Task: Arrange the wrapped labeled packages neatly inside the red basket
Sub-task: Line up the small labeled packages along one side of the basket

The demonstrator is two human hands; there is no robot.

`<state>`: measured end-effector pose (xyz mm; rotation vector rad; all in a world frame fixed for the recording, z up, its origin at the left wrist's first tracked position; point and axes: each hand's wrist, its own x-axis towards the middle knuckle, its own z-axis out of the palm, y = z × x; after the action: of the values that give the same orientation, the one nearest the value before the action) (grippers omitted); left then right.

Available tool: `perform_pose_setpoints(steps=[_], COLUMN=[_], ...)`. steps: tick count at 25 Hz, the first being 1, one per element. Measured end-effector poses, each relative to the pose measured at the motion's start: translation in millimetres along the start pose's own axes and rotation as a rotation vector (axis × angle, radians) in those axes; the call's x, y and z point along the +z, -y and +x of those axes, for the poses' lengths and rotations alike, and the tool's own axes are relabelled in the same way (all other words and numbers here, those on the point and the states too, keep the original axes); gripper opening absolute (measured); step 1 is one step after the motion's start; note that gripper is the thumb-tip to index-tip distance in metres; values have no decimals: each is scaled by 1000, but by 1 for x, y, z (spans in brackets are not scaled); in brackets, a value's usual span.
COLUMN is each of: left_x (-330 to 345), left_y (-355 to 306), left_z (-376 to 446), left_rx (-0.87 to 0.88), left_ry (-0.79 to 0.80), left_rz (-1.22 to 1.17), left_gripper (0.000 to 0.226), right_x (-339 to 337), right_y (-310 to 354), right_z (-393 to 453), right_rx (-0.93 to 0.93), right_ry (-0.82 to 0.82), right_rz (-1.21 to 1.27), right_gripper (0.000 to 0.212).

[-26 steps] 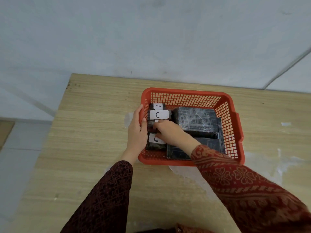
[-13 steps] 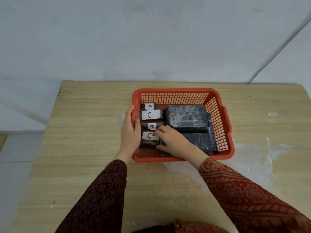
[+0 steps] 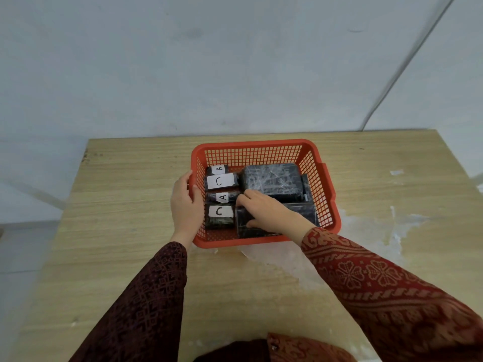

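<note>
Red plastic mesh basket (image 3: 264,150) on a pale wood-grain table (image 3: 117,231). Inside: four small black film-wrapped packages (image 3: 220,197) in a column along the left wall, white paper labels A, C, A, C; bigger glossy black blocks (image 3: 271,178) beside them. Left hand (image 3: 186,207) wrapped round the basket's left rim, fingers curled. Right hand (image 3: 266,212) inside, fingers loosely bent, resting on the near block, fingertips touching the third small package.

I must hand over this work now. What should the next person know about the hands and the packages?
Left hand: grips the left rim of the red plastic mesh basket.
Right hand: rests on the near large black wrapped package, fingers at the column's edge.
Done: four small labelled black packages lined up in a column on the left, reading A, C, A, C; large packages on the right.
Left: straighten the large ones if needed.
</note>
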<state>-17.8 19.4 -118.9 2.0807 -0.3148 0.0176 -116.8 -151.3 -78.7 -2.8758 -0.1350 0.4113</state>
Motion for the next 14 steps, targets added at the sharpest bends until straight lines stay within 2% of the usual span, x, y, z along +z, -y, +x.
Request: perform_pose_setpoints(steps=[2,4,6,9,11,12,14], left_x=[-3,-5,-7,-4,3,8,22], left_y=[-6,-13,-20,-33,-40,-44,-51], left_z=[-4,-11,-23,-54,-80,-92,-109], left_rx=[42,90,126,125,172,206,240], left_ry=[-45,-60,-50,-29,-3,20,78], left_rz=[68,150,235,275,238,216,139], left_gripper=[34,33,34,35,34,34,36], right_x=[-2,-3,-4,-4,-7,-10,-18], right_y=[-3,-9,-15,-17,-18,-19,-26], right_z=[-5,-12,-17,-18,-24,-30,-48], right_rx=[20,45,59,31,9,19,51], right_ry=[-18,-14,24,55,41,-7,-230], right_rz=[68,132,96,-24,10,84,254], right_gripper=[45,53,62,54,48,46,42])
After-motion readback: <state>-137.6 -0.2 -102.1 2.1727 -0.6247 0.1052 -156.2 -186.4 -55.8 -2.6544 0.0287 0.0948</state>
